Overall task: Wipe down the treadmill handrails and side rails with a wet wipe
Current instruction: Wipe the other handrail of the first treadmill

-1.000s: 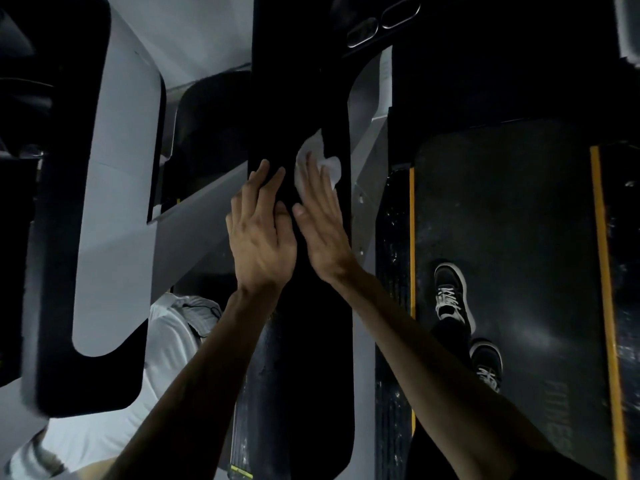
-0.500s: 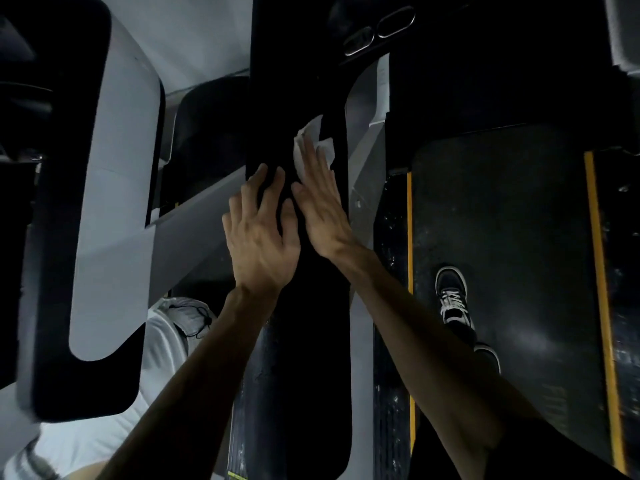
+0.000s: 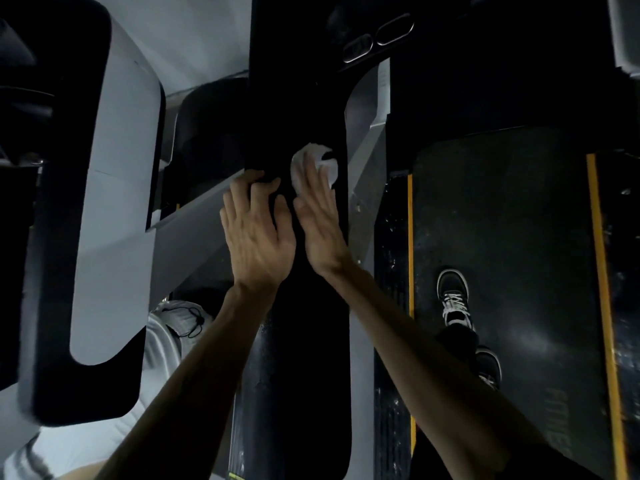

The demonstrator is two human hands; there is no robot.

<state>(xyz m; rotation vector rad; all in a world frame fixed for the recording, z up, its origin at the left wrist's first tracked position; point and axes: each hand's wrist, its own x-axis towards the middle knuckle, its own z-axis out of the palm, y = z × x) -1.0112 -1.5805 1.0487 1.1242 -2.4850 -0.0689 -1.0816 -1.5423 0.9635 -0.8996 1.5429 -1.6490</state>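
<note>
My right hand (image 3: 320, 223) lies flat in the middle of the frame, fingers straight, pressing a crumpled white wipe (image 3: 316, 163) against the broad black handrail (image 3: 298, 98) that runs from the top of the frame down to the bottom. Half a second ago the wipe poked out beyond my fingertips as a loose flap; now it is bunched into a rounder wad under them, so the stroke has dragged it along the black surface. My left hand (image 3: 258, 230) sits just beside the right one. It was spread flat on the rail; now its fingertips bend over the rail's left edge, bracing rather than gripping firmly. It holds nothing else.

To the right of the frame are the dark belt (image 3: 512, 237) with yellow stripes and my black shoe (image 3: 453, 296).

I judge this rail only partly wiped: its upper and lower lengths, and the side rails, likely remain.
</note>
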